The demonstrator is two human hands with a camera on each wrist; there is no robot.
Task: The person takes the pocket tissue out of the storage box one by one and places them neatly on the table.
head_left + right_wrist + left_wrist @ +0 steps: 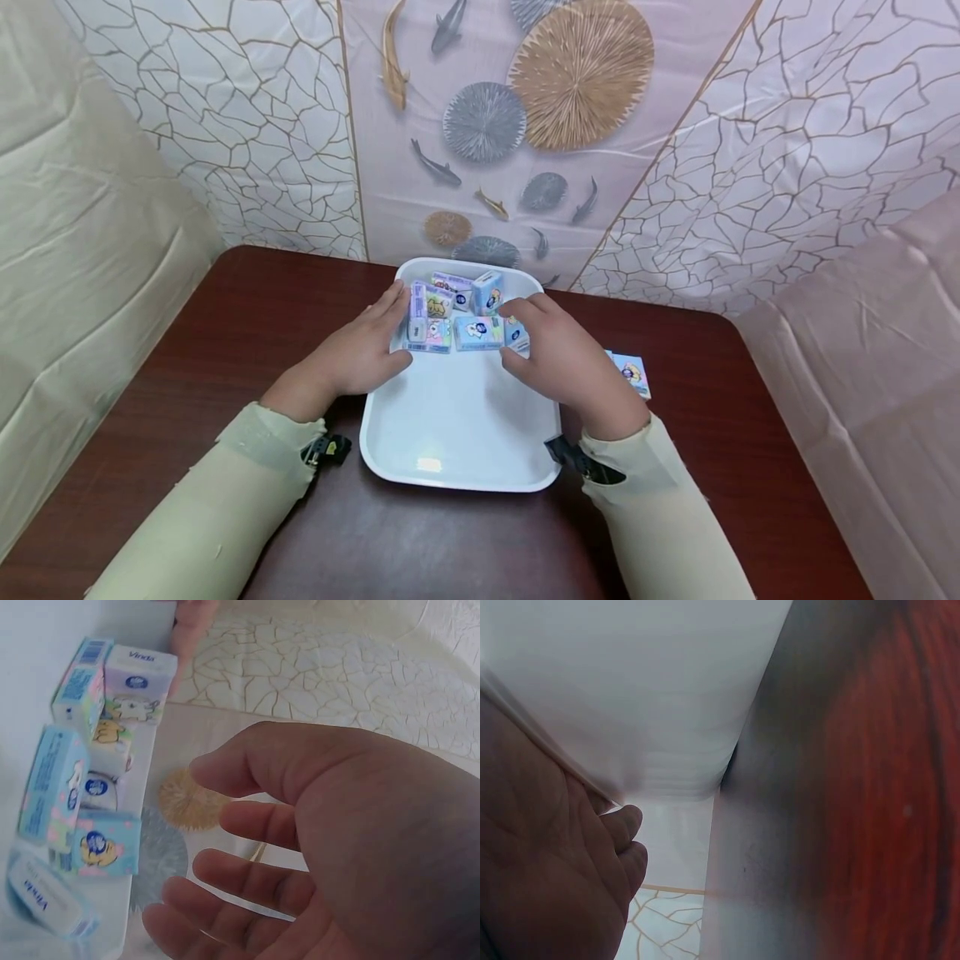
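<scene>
Behind everything hangs a creased backdrop [285,125], glossy in places, printed with gold crackle lines, fish and ribbed discs. Below it stands a table [750,483] with a dark reddish wood-grain top, bearing a smooth white tray [461,417] with rounded corners. The left hand [360,354] lies along the tray's left rim, fingers straight, thumb held away; only the left wrist view shows its palm by the outer wall. At the tray's right side, the right hand [562,358] has thumb and loosely bent fingers wide apart. Small boxy packets [480,333] cluster at the tray's far end (some flat, others upright); the right wrist view alone makes "Vinda" legible. Another blue packet [633,373] lies on the table, right of the tray.
</scene>
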